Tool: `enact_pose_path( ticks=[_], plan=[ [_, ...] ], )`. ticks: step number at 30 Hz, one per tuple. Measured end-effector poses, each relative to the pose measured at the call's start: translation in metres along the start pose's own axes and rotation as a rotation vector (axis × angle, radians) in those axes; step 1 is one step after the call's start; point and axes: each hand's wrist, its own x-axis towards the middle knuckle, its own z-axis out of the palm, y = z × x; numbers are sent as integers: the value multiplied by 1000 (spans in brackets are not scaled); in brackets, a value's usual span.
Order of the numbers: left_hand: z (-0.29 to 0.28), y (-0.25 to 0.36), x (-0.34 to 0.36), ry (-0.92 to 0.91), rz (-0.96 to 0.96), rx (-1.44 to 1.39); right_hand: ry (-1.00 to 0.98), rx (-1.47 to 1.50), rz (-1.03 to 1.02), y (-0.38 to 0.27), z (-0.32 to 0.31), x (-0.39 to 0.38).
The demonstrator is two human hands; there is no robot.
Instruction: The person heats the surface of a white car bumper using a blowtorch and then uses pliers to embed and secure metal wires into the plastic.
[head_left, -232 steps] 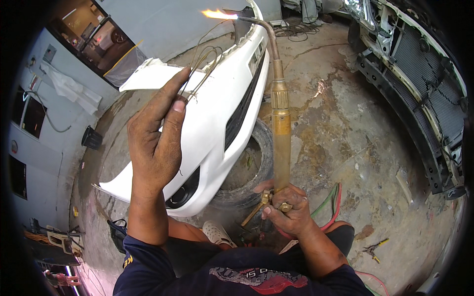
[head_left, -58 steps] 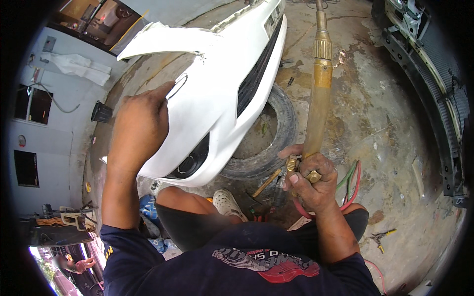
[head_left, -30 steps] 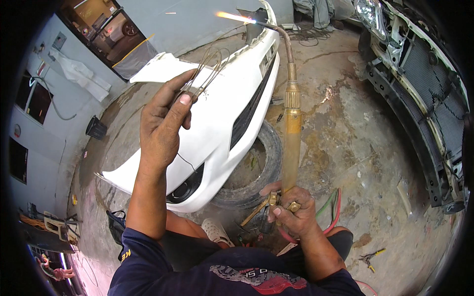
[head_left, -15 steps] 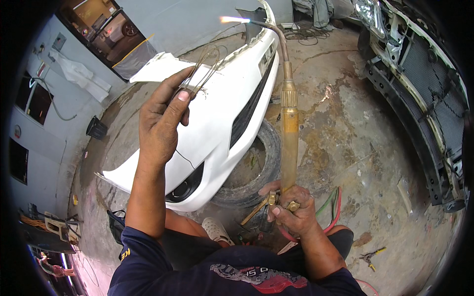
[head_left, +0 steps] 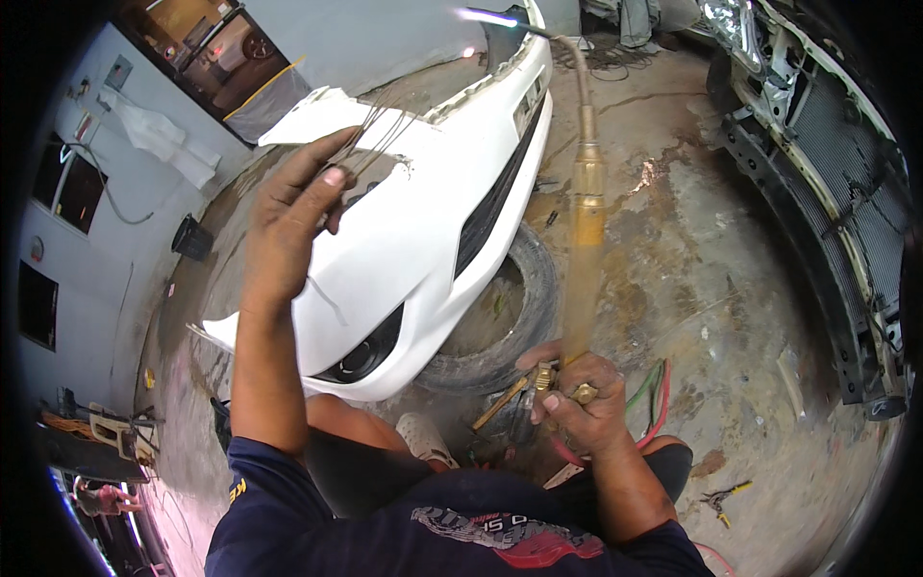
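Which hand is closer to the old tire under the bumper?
Right. The right hand grips the torch beside the tire; the left hand is raised over the white bumper.

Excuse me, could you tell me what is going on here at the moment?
A person crouches over a white car bumper that rests on a tyre on the concrete floor. The right hand grips the valve end of a brass gas torch, whose lit tip points at the bumper's far upper edge. The left hand pinches a few thin metal rods above the bumper. Red and green hoses trail from the torch. A stripped car front stands to the right.
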Motion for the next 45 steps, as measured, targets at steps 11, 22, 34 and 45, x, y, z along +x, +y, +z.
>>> enact_pose_path(
  ticks=[11,22,34,45],
  plan=[
    [-105,-103,11,-233,-478,-31,135,181,70,-7,1,5],
    [-102,-112,19,-228,-576,-80,86,166,73,-7,7,8],
    [-100,-116,19,-221,-579,-83,93,140,64,-4,8,10],
    [-93,-109,16,-156,-590,76,119,154,58,-5,9,10]
  ],
)
